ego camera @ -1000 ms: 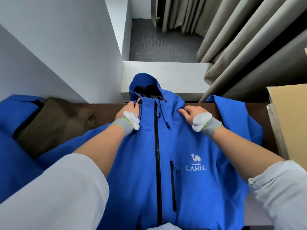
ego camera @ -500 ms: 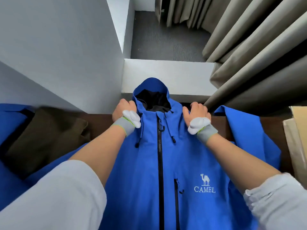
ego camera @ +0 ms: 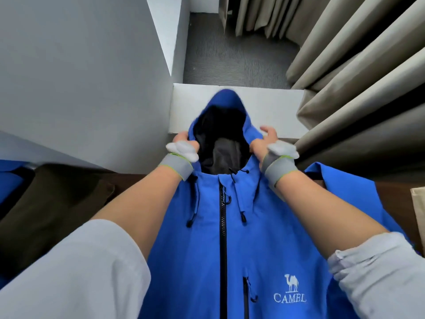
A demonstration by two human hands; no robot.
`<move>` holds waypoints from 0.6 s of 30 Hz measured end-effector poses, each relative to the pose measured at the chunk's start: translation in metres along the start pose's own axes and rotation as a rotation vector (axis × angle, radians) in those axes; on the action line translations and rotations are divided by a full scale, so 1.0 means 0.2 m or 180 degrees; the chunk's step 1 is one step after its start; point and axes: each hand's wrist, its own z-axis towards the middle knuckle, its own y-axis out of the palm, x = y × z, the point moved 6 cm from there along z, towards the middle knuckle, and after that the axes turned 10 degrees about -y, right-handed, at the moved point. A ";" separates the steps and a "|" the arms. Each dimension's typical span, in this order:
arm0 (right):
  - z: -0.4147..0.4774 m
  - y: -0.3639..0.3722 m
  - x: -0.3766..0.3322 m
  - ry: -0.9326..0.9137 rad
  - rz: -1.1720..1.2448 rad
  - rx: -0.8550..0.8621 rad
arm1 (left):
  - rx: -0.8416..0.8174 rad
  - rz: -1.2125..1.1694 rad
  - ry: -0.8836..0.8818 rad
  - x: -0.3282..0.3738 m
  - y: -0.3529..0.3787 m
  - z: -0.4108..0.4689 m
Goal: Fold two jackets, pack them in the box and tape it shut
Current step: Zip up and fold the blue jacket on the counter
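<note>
A blue hooded jacket with a black zip and a white CAMEL logo lies front up on the dark brown table. Its hood stands open beyond the table's far edge, showing black lining. My left hand grips the hood's left rim. My right hand holds the right rim with the thumb inside and the fingers spread. A second jacket, blue outside with olive lining, lies bunched at the left. A cardboard box edge shows at the far right.
A white ledge runs behind the table. A white wall stands to the left and beige curtains hang at the right. Grey carpet lies beyond.
Both hands moved from the jacket's shoulders up to the hood and took hold of its rim, spreading it open. The jacket slid further away over the table's far edge.
</note>
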 end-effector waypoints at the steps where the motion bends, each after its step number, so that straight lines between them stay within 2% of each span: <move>1: -0.01 -0.01 -0.05 -0.0005 0.0592 0.0147 | -0.0099 -0.0489 -0.0007 0.05 -0.02 -0.02; 3: -0.03 -0.04 -0.15 -0.0073 0.1337 0.0184 | -0.0334 -0.1421 0.0051 0.17 -0.08 -0.10; 4: -0.05 -0.06 -0.20 -0.0129 0.1544 0.0177 | -0.0407 -0.1585 0.0075 0.22 -0.10 -0.13; 8: -0.16 -0.12 -0.27 -0.0318 0.2004 0.0142 | -0.0627 -0.1631 0.0637 0.38 -0.19 -0.32; 11: -0.26 -0.17 -0.33 -0.0558 0.2191 -0.0137 | -0.0746 -0.1620 0.1030 0.40 -0.22 -0.45; 14: -0.37 -0.27 -0.41 -0.0811 0.2191 -0.0370 | -0.0428 -0.1686 0.1334 0.35 -0.31 -0.56; 18: -0.57 -0.39 -0.46 -0.0588 0.2398 -0.0312 | -0.0159 -0.0934 0.1590 0.19 -0.35 -0.77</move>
